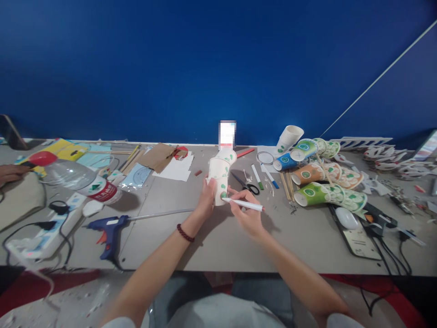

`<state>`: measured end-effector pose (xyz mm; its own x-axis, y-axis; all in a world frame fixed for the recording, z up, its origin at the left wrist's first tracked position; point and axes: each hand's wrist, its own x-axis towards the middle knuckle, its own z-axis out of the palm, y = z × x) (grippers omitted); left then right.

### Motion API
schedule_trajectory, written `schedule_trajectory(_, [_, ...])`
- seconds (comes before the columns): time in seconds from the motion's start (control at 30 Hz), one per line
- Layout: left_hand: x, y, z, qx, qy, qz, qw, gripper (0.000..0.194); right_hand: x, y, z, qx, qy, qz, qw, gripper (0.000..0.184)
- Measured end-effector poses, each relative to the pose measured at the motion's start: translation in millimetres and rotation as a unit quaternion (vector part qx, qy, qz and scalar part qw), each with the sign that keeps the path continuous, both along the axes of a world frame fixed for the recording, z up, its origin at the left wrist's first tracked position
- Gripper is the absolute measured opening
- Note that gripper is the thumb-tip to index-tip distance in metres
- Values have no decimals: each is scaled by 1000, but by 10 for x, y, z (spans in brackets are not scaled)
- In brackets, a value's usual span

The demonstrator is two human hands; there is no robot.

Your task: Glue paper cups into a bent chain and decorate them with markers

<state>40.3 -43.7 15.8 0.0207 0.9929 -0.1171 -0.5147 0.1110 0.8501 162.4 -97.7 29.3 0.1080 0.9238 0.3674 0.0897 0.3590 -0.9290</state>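
Note:
Near the middle of the table, my left hand is closed around a chain of white paper cups printed with green leaf shapes. The cups are joined end to end and stand at a tilt, leaning away from me. In my right hand is a white marker pen with a reddish end. Its tip touches or nearly touches the nearest cup, close to a green print. Just beyond my right hand lie black-handled scissors, a green-ended marker and a blue-ended marker.
A blue glue gun, a power strip and a water bottle are on the left, where another person's hand shows. At right lie coloured cup chains, a cup stack, wooden sticks and a second glue gun with cables.

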Motion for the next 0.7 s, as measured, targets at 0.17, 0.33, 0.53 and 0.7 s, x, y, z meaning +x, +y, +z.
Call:
schedule_trajectory(0.17, [3,-4,23,-2,-2,-5,1000,71,-2,3,-20,-1,12,-1,1000,8])
schedule_trajectory(0.33, [4,-5,41,-5,-1,-5,1000,70,-20,1,-1,-14,3,-9,1000,9])
schedule_trajectory(0.53, [3,-2,33,-2,8,-8,1000,66,-5,10,-24,-8,1,-3,1000,9])
schedule_trajectory(0.7, [10,-14,66,-9,4,-9,1000,66,10,17,-54,-11,5,0,1000,10])
